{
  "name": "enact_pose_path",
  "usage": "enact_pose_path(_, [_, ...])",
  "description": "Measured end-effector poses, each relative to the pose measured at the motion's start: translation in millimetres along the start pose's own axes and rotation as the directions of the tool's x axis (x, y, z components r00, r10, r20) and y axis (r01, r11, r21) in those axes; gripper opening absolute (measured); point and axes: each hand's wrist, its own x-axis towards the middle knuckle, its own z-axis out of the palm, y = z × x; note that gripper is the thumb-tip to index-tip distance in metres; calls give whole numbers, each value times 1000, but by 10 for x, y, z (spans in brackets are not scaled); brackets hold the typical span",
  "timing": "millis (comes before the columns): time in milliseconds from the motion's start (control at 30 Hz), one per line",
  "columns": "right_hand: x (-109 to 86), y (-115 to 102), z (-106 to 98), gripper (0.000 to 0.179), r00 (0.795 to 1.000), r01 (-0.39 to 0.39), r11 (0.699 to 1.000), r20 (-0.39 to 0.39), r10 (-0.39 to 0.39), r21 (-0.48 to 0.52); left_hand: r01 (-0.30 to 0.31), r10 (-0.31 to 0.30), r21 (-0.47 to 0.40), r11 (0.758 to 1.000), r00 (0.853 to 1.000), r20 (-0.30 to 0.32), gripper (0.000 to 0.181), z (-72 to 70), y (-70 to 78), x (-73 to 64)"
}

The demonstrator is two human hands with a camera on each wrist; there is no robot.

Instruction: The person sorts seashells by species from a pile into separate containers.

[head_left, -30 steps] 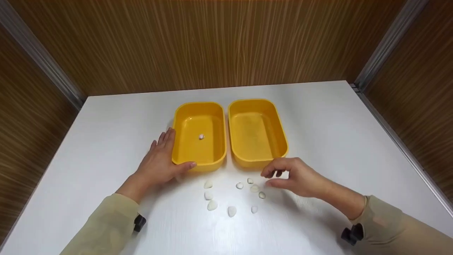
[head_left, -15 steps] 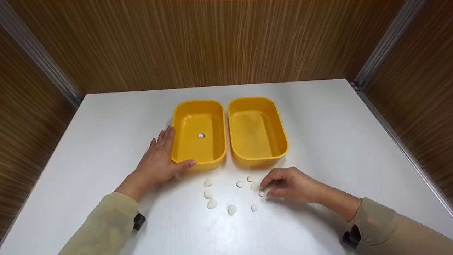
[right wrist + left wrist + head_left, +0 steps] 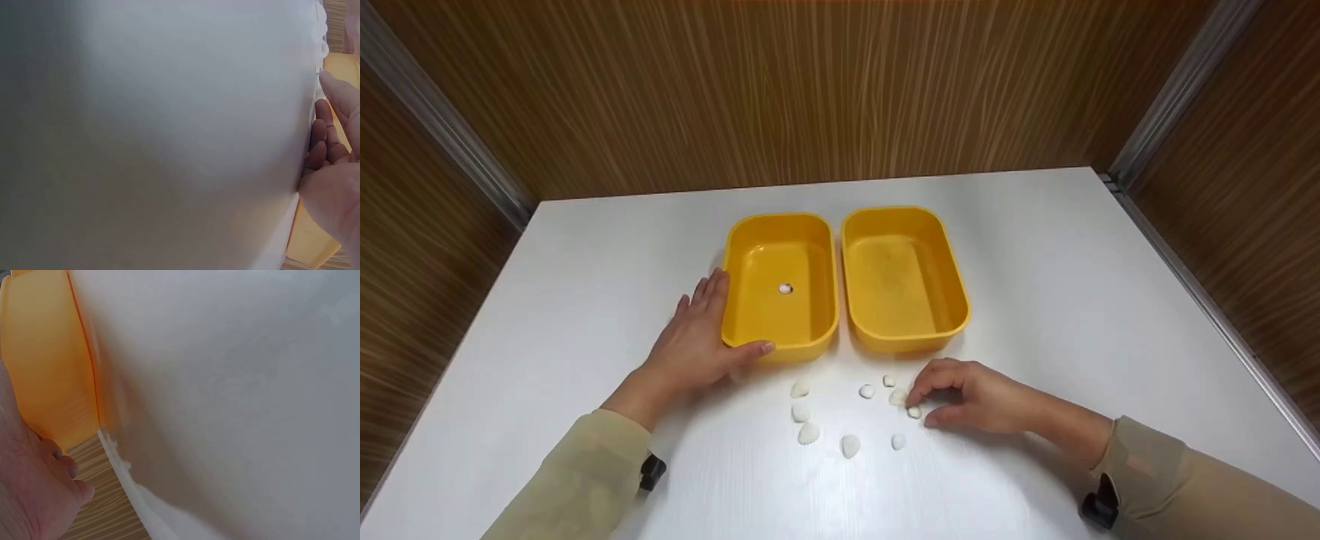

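Evidently our step is to pick up the small shell on the bench.
It lies between the bent forefinger and thumb of our right hand, the thumb standing slightly apart, so our hold looks unclosed. We would do well to bring both tips low against its edges and lift straight up, lest it skid into the neighbouring shell just beside it. Our left hand, fingers straight, rests against the left yellow tray; keeping it gentle should avoid shoving that toward the right yellow tray.
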Motion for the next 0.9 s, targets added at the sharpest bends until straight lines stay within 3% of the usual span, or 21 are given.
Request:
enact_pose_path(500, [-12, -17, -2, 27, 999, -51, 997, 12, 52, -54, 18, -18, 5, 1000, 1000, 12, 134, -6, 18, -3])
enact_pose_path(900, [-12, -7, 11, 29, 1000, -12, 996, 16, 13, -86, 14, -14, 7, 1000, 1000, 13, 134, -5, 2, -8])
